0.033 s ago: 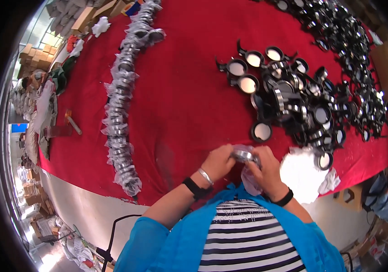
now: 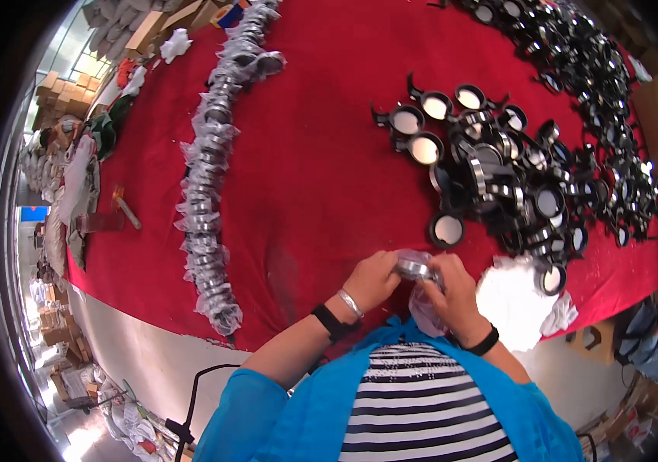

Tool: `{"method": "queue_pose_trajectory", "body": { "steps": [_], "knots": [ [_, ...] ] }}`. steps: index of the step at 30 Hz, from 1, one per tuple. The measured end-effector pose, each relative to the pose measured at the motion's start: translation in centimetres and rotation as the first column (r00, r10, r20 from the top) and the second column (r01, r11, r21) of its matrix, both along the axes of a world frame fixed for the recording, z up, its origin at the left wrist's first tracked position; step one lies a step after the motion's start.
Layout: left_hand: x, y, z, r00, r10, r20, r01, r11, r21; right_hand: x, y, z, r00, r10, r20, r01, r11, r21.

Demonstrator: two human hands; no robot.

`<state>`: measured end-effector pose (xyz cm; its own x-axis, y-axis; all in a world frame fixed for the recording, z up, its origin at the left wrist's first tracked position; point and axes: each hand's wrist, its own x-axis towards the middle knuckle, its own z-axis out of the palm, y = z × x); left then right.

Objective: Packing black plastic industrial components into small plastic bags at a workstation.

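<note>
Close in front of my body, my left hand (image 2: 375, 279) and my right hand (image 2: 458, 296) are closed on opposite sides of a round silver-rimmed part (image 2: 414, 268). A thin clear plastic bag (image 2: 426, 312) hangs below it under my right hand, and some film shows above the rim. Whether the part sits fully inside the bag, I cannot tell. Just beyond my right hand lies a round black part with a white face (image 2: 447, 229). It belongs to a loose heap of black-handled round parts (image 2: 490, 181).
A long row of round parts wrapped in clear film (image 2: 204, 196) runs along the left of the red cloth (image 2: 317, 154). White bags (image 2: 510, 300) lie by my right hand. More black parts (image 2: 594, 92) are piled far right. Another person's sleeve (image 2: 656, 323) shows at right.
The view has shifted slightly. Both hands stay on the round part, which now shows a little more of its silver rim.
</note>
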<state>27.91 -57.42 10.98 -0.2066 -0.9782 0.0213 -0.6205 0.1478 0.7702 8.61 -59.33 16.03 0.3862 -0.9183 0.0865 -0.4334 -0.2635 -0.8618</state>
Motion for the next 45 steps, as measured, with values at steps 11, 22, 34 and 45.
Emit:
{"method": "queue_pose_trajectory", "body": {
  "steps": [11, 22, 34, 45],
  "knots": [
    [24.2, -21.6, -0.3, 0.791, 0.502, 0.351, -0.295, 0.814, -0.500, -2.3, -1.4, -1.8, 0.971, -0.234, 0.048, 0.180, 0.849, 0.496],
    [35.2, -37.2, -6.0, 0.476, 0.689, 0.547, -0.533, 0.720, -0.443, -2.3, -1.7, -1.5, 0.881, -0.472, -0.018, 0.282, 0.495, 0.822],
    [21.8, -25.9, -1.6, 0.855, 0.518, -0.022, -0.498, 0.809, -0.312, -2.3, -1.9, -0.5, 0.932, -0.351, 0.087, 0.186, 0.672, 0.716],
    [-5.1, -4.9, 6.1, 0.845, -0.158, -0.511, 0.442, 0.743, 0.502, -2.8, -0.6, 2.0, 0.697, -0.482, 0.531, 0.120, 0.808, 0.577]
  ]
}}
